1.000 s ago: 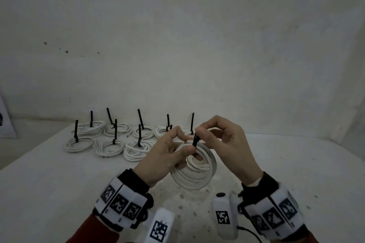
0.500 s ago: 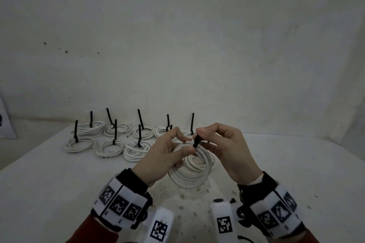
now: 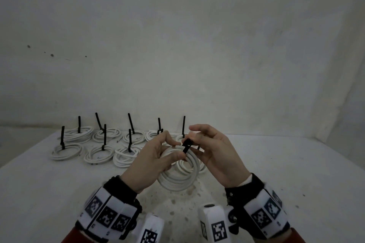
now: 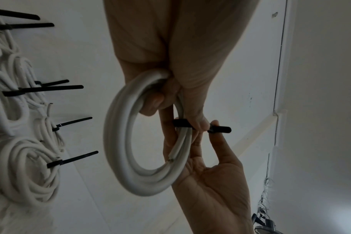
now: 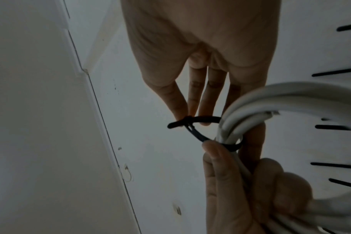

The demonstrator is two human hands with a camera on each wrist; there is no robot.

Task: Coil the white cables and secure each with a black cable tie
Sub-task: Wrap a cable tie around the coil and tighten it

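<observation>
Gripping the white cable coil [image 3: 178,175] above the bench [image 3: 276,173], left hand [image 3: 152,163] pins the black cable tie [image 3: 186,145] at 12 o'clock. Right hand [image 3: 215,154] pinches it; only the right wrist view shows its slack loop [image 5: 198,128]. No legible text.

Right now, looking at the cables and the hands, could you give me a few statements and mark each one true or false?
1. The left hand grips the white cable coil in the air. True.
2. The black cable tie is already pulled snug against the coil. False: in the right wrist view it forms a loose loop.
3. The right hand pinches the tie. True.
4. The tied coils at the back of the white table carry red ties. False: their ties are black and stick up.
5. The held coil lies flat on the table. False: both hands hold it above the table.
</observation>
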